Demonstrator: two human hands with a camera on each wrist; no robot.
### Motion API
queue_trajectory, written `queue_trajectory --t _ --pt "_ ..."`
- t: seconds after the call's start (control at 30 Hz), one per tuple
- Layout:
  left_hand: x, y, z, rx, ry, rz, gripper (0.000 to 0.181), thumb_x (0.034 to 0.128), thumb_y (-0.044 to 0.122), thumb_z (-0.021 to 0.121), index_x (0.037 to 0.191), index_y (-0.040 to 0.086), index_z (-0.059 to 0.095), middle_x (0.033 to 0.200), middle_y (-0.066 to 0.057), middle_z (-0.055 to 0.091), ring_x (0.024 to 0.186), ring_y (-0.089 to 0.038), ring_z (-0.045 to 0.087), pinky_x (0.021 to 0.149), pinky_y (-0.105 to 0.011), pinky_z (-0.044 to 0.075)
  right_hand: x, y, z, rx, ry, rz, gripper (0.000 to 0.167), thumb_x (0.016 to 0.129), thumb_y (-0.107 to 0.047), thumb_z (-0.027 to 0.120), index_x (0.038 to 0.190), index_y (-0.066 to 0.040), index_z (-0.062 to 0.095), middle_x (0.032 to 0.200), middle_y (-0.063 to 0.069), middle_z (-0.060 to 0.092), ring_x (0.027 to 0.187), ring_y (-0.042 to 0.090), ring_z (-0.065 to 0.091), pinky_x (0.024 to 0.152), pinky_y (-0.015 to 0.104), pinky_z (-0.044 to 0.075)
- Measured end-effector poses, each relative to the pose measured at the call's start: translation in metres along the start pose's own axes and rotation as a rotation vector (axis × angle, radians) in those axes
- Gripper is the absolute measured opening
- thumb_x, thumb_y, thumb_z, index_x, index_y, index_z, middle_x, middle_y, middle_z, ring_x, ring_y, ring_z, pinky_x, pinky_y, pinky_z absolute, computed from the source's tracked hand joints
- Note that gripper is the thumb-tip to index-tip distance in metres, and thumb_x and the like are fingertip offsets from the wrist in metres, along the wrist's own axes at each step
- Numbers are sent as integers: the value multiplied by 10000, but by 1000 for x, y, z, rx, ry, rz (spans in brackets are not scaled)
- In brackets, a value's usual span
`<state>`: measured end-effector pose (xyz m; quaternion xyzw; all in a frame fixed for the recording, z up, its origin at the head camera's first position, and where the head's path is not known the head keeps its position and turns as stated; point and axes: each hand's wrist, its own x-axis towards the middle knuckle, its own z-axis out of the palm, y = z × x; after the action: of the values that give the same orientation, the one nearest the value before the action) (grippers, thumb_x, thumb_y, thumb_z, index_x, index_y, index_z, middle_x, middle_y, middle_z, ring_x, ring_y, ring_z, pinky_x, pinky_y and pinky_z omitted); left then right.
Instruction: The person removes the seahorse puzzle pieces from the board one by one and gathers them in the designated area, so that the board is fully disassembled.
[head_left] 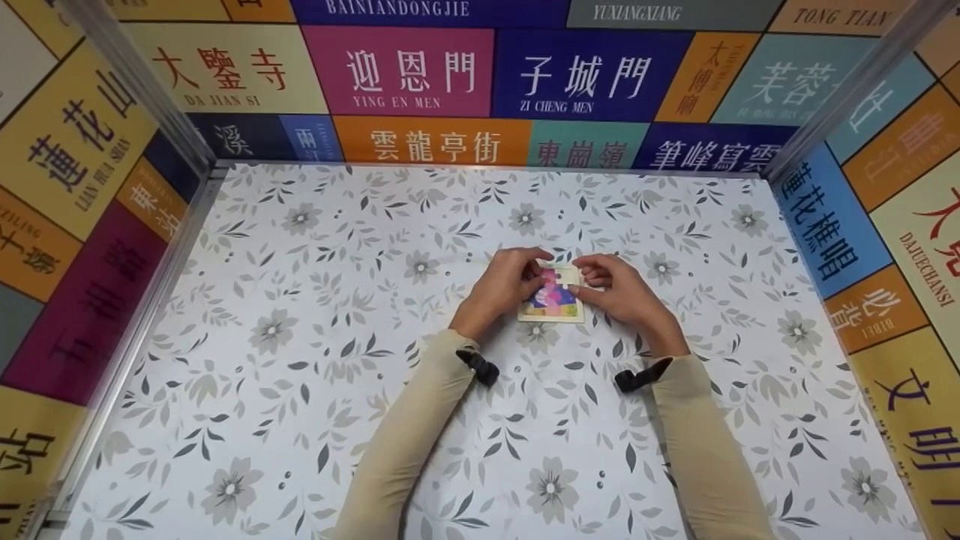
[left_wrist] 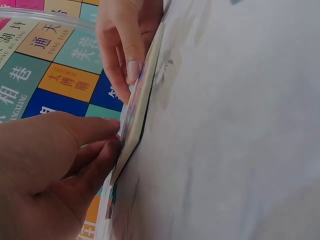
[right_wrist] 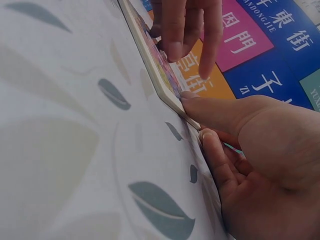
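A small square jigsaw puzzle board (head_left: 555, 301) with a cream border and a pink, purple and blue picture lies on the patterned surface. Pale patches with a jigsaw outline show in its upper part. My left hand (head_left: 508, 281) holds the board at its upper left, fingers curled and thumb over the edge. At the right side, my right hand (head_left: 619, 291) pinches the edge, its thumb on the border. In the right wrist view, the thumb presses the rim of the board (right_wrist: 156, 80) with a fingertip against its side. The fingers hide parts of the picture.
A white tabletop (head_left: 300, 420) printed with grey flowers and leaves spreads around the board. Panels (head_left: 405, 75) with coloured blocks and large characters stand along the back and both sides. In the left wrist view, a thin coloured strip (left_wrist: 110, 202) shows past the board's lower end.
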<state>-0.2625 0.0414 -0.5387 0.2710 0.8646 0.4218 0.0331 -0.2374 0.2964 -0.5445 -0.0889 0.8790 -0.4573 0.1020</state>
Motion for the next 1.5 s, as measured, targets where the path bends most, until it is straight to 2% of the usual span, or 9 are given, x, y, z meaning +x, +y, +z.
queue_trajectory --t 0.17,0.4,0.63,0.83,1.03,1.17,1.33,1.5 --pt "-3 0 1 19 20 -55 222 998 81 766 1211 20 772 1036 -114 760 931 -199 700 826 -305 567 0 -1 1 9 -2 10 549 980 -274 825 1465 -102 634 1321 141 623 1163 240 635 1024 295 507" --pt "-4 3 2 63 53 -68 175 992 91 772 1143 5 787 1047 -146 729 965 -248 679 854 -350 565 0 0 0 28 -7 27 566 977 -302 828 1470 -111 626 1331 140 612 1172 244 621 1027 291 493" --pt "-4 6 3 123 -14 -24 241 1032 90 712 1254 99 804 1102 -139 688 987 -241 653 887 -374 558 -1 0 1 35 0 8 557 981 -284 824 1470 -100 631 1330 140 612 1162 233 629 1021 270 501" --pt "-4 9 2 157 -84 -12 301 1068 79 644 1330 118 787 1164 -160 665 1008 -260 609 923 -397 536 0 2 1 30 1 9 551 981 -273 823 1464 -89 633 1312 145 615 1149 232 630 998 234 501" --pt "-2 6 2 137 -100 2 306 1062 59 636 1318 122 791 1176 -162 662 1023 -264 600 941 -400 531 0 0 0 37 -5 20 535 983 -245 820 1462 -98 630 1301 130 614 1144 227 624 978 205 493" --pt "3 6 0 127 -129 -24 288 1057 71 638 1288 139 796 1158 -151 654 990 -231 573 916 -365 513 1 1 -1 33 -7 26 542 981 -274 824 1460 -107 634 1296 122 612 1139 218 625 968 187 492" --pt "9 11 -5 106 -178 -67 272 1028 44 648 1249 126 783 1183 -168 650 1051 -265 606 962 -388 516 1 2 -1 36 3 17 554 975 -280 831 1460 -95 638 1299 136 616 1134 221 628 962 177 492" --pt "12 13 -3 109 -177 -83 265 1014 5 639 1225 87 776 1203 -184 666 1122 -306 627 1007 -427 526 1 1 0 58 -1 8 550 979 -242 825 1463 -68 632 1322 177 612 1158 260 625 982 204 494"
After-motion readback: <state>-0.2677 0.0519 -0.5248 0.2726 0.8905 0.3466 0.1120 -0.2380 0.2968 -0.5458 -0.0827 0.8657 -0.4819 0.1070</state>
